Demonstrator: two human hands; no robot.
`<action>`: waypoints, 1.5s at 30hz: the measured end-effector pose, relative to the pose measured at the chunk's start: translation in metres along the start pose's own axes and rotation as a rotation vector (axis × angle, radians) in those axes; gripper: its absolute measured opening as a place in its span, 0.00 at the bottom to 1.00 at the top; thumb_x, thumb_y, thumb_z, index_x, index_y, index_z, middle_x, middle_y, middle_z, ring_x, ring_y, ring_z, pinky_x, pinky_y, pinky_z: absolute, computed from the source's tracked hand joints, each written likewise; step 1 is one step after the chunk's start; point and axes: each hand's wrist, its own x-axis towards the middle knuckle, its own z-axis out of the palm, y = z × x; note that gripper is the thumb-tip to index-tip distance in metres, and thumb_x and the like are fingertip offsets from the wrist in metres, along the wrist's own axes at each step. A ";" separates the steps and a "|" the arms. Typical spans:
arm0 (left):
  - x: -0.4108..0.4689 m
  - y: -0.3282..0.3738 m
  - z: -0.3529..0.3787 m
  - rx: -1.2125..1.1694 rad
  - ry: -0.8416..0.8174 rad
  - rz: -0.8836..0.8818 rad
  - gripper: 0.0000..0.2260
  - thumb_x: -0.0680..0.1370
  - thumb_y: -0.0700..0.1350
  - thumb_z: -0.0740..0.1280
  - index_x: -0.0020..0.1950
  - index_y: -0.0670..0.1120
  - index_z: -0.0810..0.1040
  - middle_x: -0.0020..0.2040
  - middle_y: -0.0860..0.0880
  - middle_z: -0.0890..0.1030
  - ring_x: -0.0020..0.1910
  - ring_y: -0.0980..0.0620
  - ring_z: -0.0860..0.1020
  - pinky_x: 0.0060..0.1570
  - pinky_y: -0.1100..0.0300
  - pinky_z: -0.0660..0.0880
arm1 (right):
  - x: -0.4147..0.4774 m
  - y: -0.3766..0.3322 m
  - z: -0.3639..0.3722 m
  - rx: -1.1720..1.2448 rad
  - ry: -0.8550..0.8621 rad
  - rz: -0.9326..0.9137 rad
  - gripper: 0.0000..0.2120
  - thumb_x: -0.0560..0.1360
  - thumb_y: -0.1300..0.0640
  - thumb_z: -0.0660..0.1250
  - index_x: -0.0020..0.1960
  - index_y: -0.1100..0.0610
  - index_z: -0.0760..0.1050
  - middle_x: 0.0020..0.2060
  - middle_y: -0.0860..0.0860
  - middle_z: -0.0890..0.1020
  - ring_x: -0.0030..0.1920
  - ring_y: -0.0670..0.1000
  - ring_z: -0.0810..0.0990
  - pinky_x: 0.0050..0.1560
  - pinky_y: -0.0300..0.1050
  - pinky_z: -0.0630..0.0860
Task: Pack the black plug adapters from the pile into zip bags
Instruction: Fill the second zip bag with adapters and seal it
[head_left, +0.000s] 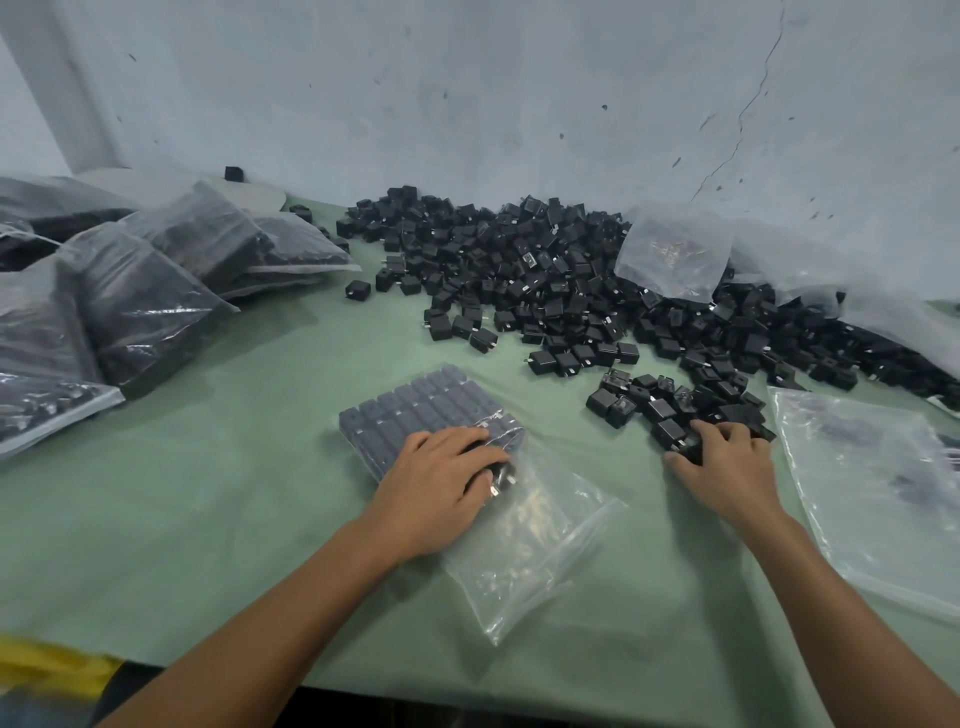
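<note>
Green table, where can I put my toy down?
Bare green table lies between the stacked filled plastic bags and the clear zip bag at the left hand. Crowded: the pile of black plug adapters at the back and right.

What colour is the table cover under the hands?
Pale green table cover, seen best in the head view, the only one.

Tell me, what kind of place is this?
Probably a small packing workshop: a big pile of black plug adapters lies on a green table, and filled zip bags are stacked at the left.
</note>
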 end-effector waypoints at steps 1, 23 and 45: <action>0.000 0.000 0.000 0.001 0.001 0.001 0.16 0.84 0.54 0.54 0.70 0.61 0.72 0.73 0.60 0.69 0.72 0.59 0.65 0.70 0.55 0.57 | 0.000 -0.001 -0.001 -0.024 0.001 -0.005 0.30 0.77 0.37 0.63 0.74 0.48 0.67 0.71 0.57 0.68 0.68 0.65 0.65 0.71 0.55 0.62; 0.001 -0.005 0.003 0.011 0.012 0.015 0.18 0.82 0.55 0.52 0.69 0.60 0.74 0.71 0.59 0.71 0.70 0.58 0.68 0.68 0.56 0.59 | -0.088 -0.051 -0.041 1.507 -0.043 0.139 0.16 0.85 0.53 0.54 0.53 0.60 0.77 0.41 0.59 0.81 0.31 0.48 0.76 0.35 0.44 0.78; 0.001 -0.003 0.003 0.023 0.005 0.015 0.18 0.83 0.54 0.52 0.69 0.60 0.73 0.72 0.59 0.71 0.70 0.57 0.68 0.68 0.54 0.59 | -0.193 -0.097 -0.013 1.589 -0.562 0.180 0.13 0.80 0.71 0.60 0.54 0.61 0.82 0.41 0.56 0.85 0.35 0.54 0.83 0.38 0.46 0.83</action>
